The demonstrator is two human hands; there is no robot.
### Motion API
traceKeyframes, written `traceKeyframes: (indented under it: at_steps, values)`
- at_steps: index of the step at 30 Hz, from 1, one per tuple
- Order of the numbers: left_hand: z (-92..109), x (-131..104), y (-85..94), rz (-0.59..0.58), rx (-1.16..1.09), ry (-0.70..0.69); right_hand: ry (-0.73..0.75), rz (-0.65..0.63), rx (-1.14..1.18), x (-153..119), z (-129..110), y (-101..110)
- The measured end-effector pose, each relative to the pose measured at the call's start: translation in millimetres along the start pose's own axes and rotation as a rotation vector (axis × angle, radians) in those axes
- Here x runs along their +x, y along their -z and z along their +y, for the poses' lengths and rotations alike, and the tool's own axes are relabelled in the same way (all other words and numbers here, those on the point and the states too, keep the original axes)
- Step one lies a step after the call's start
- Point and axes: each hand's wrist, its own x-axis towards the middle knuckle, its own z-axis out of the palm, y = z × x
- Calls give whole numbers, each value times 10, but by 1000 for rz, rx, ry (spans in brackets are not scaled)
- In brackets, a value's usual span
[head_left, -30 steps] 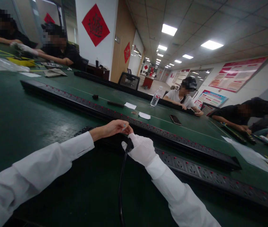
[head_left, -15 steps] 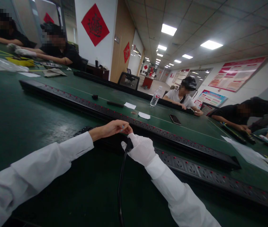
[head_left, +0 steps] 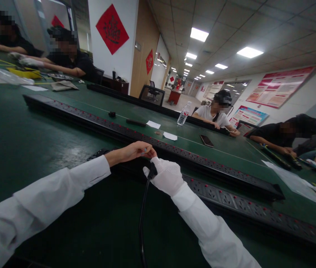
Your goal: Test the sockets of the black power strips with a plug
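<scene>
My right hand (head_left: 167, 175), in a white dotted glove, is closed around the thick end of a black power cable (head_left: 141, 216) that hangs down toward the table's near edge. My bare left hand (head_left: 135, 150) meets its fingertips, thumb and fingers pinched together. A small bluish spot shows between the left fingers, too small to name. Below both hands lies a black power strip (head_left: 225, 197) with rows of sockets and red dots, partly covered by them. Just beyond, a second long power strip (head_left: 197, 158) runs diagonally over the green table (head_left: 113, 230).
Farther back are another black strip (head_left: 124, 98), a water bottle (head_left: 184, 113), a phone (head_left: 206, 140), white paper pieces (head_left: 170, 136) and a small black part (head_left: 112, 114). A plastic sheet (head_left: 294, 182) lies at the right. Several people sit around the table.
</scene>
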Motion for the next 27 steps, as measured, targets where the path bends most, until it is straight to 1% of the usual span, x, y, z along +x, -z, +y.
traceKeyframes:
  at_steps: [5, 13, 21, 27]
  values:
    - [-12, 10, -1, 10, 10, 10, 2, -7, -3, 1, 2, 4]
    - [22, 6, -35, 41, 24, 44, 4, -9, -6, 0, 2, 12]
    - [1, 15, -14, 21, 16, 11, -4, -38, -19, 7, -11, 21]
    - [20, 16, -21, 3, 0, 4, 0, -28, -21, 8, -6, 22]
